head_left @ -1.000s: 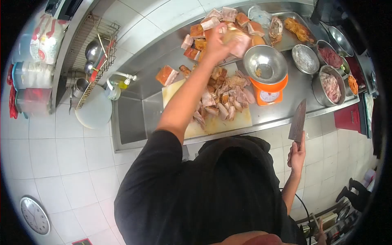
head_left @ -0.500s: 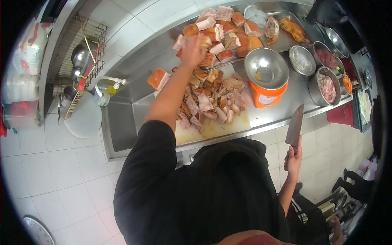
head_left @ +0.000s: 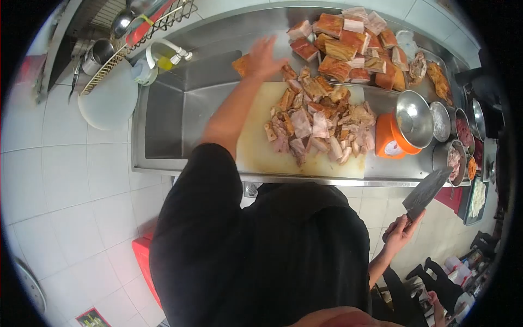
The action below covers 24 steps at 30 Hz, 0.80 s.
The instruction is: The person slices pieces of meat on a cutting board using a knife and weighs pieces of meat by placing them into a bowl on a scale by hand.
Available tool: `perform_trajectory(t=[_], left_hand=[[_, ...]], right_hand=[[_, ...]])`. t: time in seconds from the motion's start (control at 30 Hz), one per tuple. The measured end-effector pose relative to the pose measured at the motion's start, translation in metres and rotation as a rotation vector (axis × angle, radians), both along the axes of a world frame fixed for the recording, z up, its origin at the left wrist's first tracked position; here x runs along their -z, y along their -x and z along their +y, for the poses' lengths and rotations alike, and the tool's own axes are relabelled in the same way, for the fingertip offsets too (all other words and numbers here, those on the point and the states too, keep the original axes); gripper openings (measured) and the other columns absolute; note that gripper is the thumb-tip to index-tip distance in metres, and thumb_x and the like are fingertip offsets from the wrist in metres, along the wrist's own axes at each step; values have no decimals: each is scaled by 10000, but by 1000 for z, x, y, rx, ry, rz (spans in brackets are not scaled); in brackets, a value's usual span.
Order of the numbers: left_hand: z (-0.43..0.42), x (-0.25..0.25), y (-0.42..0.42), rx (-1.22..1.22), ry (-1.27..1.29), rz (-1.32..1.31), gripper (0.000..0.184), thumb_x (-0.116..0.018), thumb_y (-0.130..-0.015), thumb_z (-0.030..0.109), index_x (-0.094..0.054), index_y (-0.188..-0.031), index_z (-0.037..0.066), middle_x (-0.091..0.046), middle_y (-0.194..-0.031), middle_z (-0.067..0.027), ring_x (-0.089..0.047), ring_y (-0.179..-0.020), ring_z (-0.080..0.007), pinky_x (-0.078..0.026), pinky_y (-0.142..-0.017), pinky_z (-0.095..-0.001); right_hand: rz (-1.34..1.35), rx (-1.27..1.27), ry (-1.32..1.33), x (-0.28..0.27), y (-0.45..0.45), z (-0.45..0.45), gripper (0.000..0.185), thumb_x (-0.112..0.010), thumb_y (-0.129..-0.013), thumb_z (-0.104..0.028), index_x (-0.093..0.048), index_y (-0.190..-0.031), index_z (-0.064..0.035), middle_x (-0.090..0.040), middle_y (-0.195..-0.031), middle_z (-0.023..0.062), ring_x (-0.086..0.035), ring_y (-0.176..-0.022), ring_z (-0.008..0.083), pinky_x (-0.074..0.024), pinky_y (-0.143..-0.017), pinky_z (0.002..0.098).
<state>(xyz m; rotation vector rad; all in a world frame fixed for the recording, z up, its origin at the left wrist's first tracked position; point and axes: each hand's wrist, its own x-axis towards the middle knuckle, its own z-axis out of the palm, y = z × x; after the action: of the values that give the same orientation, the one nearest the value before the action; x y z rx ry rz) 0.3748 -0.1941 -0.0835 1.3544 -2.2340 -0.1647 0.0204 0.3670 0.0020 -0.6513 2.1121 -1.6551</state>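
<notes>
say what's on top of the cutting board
A heap of chopped meat lies on the cutting board; the board's surface beneath the heap is covered and can't be seen.

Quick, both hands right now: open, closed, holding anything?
Left hand: open, fingers spread but blurred, right by a meat chunk; whether they touch cannot be told.
Right hand: closed, holding a cleaver.

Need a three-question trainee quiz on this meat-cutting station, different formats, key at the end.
1. What tool is in the person's right hand?
2. True or false: the orange scale carries a metal bowl.
3. Fill in: the chopped roast pork is heaped on the pale ____.

Key:
1. A cleaver.
2. True.
3. cutting board.
</notes>
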Motion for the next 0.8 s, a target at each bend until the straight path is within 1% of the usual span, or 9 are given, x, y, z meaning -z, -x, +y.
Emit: perform_trajectory(t=[0.1,0.2,0.27,0.33,0.43,0.5,0.6,0.7,0.8], left_hand=[[-4,14,-67,-108,-136,-269,1013,-807,-786,619,-387,-1611,206,-333,-1657,-149,-305,-1537,-393,-335,-1209,-563],[-17,34,-98,-113,-426,-338,1124,-817,-706,697,-360,-1627,244,-304,-1674,-133,-257,-1558,-393,-345,-1211,-551],[-26,51,-105,-67,-396,-239,1157,-848,-690,687,-357,-1626,217,-284,-1675,-164,-262,-1553,-404,-355,-1208,-564],[-28,64,-114,-50,-375,-143,1191,-861,-668,687,-355,-1625,189,-276,-1671,-196,-259,-1550,-416,-355,-1211,-556],[-26,66,-115,-85,-351,-38,1243,-865,-640,691,-342,-1626,145,-273,-1655,-257,-258,-1547,-433,-345,-1223,-525],[-14,58,-117,-157,-339,-31,1276,-882,-639,678,-316,-1634,115,-262,-1642,-311,-273,-1541,-438,-344,-1227,-522],[-4,55,-124,-229,-315,146,1295,-925,-660,588,-261,-1646,74,-259,-1638,-338,-307,-1536,-409,-353,-1220,-504],[-20,80,-134,-328,-626,836,1288,-946,-698,473,-203,-1651,30,-288,-1646,-302,-379,-1506,-381,-379,-1202,-473],[-24,79,-131,-487,-845,1126,1223,-937,-745,342,-183,-1638,-20,-344,-1627,-279,-439,-1465,-371,-403,-1184,-443]], right_hand=[[57,-134,25,-20,-29,-27,706,-549,-1070,-60,-225,-1689,-159,-478,-813,-28,-394,-551,26,-352,-457,205],[41,-285,27,-25,-63,-59,722,-528,-1071,-55,-180,-1697,-150,-485,-805,-31,-409,-552,26,-354,-463,207],[-26,-420,-31,-20,-82,-81,706,-541,-1065,-41,-224,-1689,-138,-506,-810,-42,-404,-590,16,-367,-499,200],[-103,-577,-205,-27,-106,-118,684,-557,-1052,-33,-285,-1673,-122,-615,-938,5,-465,-646,33,-436,-565,208],[230,-807,-195,3,-145,-193,635,-569,-1042,-45,-354,-1638,-89,-685,-1314,145,-690,-969,200,-541,-847,319],[390,-886,-169,6,-176,-247,643,-582,-1032,-63,-363,-1634,-119,-648,-1404,238,-701,-1164,331,-530,-973,379],[390,-854,-276,21,-202,-314,665,-606,-1016,-139,-365,-1633,-192,-672,-1274,312,-681,-1173,428,-529,-984,438],[546,-855,-436,24,-224,-375,671,-620,-990,-169,-380,-1617,-166,-690,-1204,320,-679,-1152,443,-527,-974,486],[636,-969,-666,22,-237,-427,658,-637,-967,-176,-419,-1584,-103,-684,-1179,344,-682,-1135,451,-529,-982,473]])
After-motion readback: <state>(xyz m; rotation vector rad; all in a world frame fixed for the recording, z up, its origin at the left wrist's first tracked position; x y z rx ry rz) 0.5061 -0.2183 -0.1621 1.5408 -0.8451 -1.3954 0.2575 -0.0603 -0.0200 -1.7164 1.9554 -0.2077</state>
